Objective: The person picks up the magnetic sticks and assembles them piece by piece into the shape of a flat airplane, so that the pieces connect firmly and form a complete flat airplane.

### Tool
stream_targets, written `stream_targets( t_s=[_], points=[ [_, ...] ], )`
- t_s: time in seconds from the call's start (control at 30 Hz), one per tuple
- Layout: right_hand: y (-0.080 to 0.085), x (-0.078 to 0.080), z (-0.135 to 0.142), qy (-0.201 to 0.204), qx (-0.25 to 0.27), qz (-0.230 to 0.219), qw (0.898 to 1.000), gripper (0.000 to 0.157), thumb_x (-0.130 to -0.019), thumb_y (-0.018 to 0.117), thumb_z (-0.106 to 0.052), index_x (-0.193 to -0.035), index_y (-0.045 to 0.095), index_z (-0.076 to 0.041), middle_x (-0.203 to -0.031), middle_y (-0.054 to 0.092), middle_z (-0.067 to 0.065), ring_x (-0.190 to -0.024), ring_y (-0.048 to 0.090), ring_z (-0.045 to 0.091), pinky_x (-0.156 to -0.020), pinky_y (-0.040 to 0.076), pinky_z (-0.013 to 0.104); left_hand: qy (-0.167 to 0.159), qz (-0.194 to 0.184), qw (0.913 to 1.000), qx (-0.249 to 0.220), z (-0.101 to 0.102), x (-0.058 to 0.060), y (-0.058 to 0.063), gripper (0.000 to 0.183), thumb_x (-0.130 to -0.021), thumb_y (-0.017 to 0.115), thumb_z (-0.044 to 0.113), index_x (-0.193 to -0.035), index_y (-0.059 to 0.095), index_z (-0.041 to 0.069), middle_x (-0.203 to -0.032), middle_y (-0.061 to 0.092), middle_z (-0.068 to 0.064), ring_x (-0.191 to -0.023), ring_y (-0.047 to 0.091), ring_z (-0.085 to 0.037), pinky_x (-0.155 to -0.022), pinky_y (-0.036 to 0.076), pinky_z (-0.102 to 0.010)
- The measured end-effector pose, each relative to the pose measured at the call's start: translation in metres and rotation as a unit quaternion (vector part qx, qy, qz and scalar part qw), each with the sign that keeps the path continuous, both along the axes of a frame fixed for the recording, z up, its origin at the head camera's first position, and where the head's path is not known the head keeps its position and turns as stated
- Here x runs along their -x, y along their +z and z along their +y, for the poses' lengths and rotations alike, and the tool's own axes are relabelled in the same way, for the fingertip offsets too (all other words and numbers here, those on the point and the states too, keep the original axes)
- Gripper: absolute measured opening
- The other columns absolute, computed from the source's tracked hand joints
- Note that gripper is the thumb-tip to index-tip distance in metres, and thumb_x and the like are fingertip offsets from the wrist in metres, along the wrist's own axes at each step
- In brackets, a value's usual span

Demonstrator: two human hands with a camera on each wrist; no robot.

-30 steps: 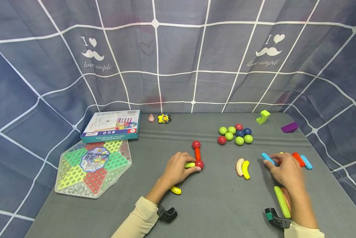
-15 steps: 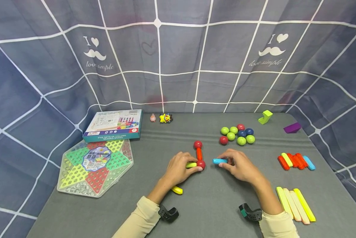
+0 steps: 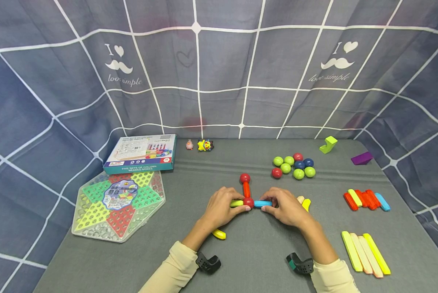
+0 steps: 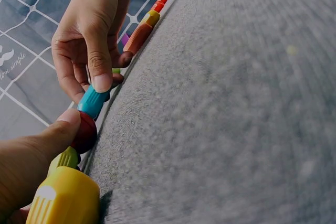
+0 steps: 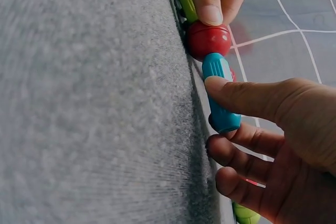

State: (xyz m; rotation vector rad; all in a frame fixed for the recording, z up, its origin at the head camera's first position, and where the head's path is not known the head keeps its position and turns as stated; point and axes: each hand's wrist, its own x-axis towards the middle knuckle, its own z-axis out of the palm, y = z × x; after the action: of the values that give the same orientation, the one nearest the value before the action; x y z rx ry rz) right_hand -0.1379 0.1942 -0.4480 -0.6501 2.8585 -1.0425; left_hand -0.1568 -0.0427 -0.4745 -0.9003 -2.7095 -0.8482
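My left hand [image 3: 220, 208] pinches a red ball [image 3: 248, 202], its thumb on the near side. A short green stick [image 3: 236, 203] joins the ball from the left, passing between thumb and fingers. From the ball's far side a short red stick [image 3: 246, 189] runs to a second red ball [image 3: 245, 178]. My right hand [image 3: 285, 206] holds a short blue stick [image 5: 223, 100] between thumb and fingers. The blue stick's end meets the red ball [image 5: 208, 40] on the right, in line with the green stick. A yellow curved piece [image 3: 219, 234] lies by my left wrist.
Several green, red and blue balls [image 3: 298, 174] lie behind my right hand. Short sticks [image 3: 365, 199] and long sticks [image 3: 365, 254] lie in rows at right. Two curved pieces [image 3: 306, 204] are partly hidden by my right hand. A box [image 3: 140, 154] overlaps the hexagonal game board [image 3: 118, 203] at left.
My right hand has carried the blue stick from the row of short sticks at right leftward to the red ball, where its end now meets the ball. The left hand has kept its place.
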Motion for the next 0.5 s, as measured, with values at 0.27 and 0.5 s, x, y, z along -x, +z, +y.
stream_targets(
  t_s=[0.27,0.5],
  points=[
    [-0.0037,-0.0016,0.0013,-0.008,-0.004,0.018,1.0,0.018,-0.078,0.079,-0.015,-0.095,0.072,-0.016,-0.082,0.059,-0.008,-0.066,0.051,0.008,-0.059,0.041,0.024,-0.009,0.004,0.9999,-0.003,0.0017,-0.0001,0.0014,0.031,-0.08,0.069,0.053,-0.092,0.075,0.026,-0.08,0.061,0.013,-0.066,0.043,-0.005,-0.058,0.034,-0.022],
    [-0.004,-0.0046,0.0063,-0.014,0.007,0.02,1.0,0.02,-0.079,0.078,-0.014,-0.097,0.071,-0.014,-0.086,0.061,-0.006,-0.067,0.051,0.006,-0.06,0.042,0.024,-0.005,0.001,1.0,0.003,0.0009,-0.0007,0.0016,0.031,-0.079,0.07,0.052,-0.094,0.075,0.026,-0.08,0.06,0.013,-0.066,0.042,-0.005,-0.059,0.033,-0.022]
  ],
)
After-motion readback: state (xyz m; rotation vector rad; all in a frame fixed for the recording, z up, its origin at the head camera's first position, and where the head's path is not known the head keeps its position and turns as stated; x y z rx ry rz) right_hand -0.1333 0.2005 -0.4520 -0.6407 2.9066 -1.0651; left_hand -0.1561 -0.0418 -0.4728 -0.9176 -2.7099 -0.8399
